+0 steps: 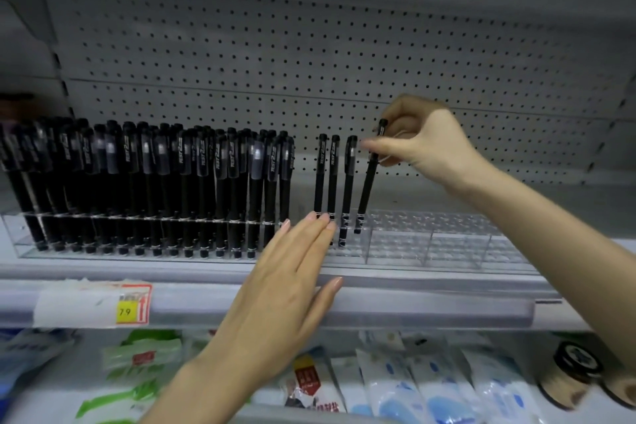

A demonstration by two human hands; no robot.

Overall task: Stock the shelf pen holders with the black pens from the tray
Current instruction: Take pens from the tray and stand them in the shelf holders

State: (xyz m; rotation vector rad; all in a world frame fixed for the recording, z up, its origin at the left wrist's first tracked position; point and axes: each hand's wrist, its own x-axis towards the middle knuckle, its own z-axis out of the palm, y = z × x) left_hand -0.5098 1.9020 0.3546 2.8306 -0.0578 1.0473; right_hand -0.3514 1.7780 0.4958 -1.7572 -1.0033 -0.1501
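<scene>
Seating a black pen in the clear holder

Right hand [426, 141] pinches a black pen [370, 179] entering the acrylic pen holder [430, 241]; left hand [285, 286], fingers straight, steadies its front. Next: push straight down.

A single head-worn view looks forward and slightly down, close to the shelf [241, 272], facing the pegboard back wall [309, 62] straight on; a lower shelf lies near.

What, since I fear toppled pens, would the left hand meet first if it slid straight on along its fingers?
Most likely the clear pen holder: the left hand has its straight fingertips at the holder's front wall, with two standing pens just behind. Whether they touch is unclear.
</scene>
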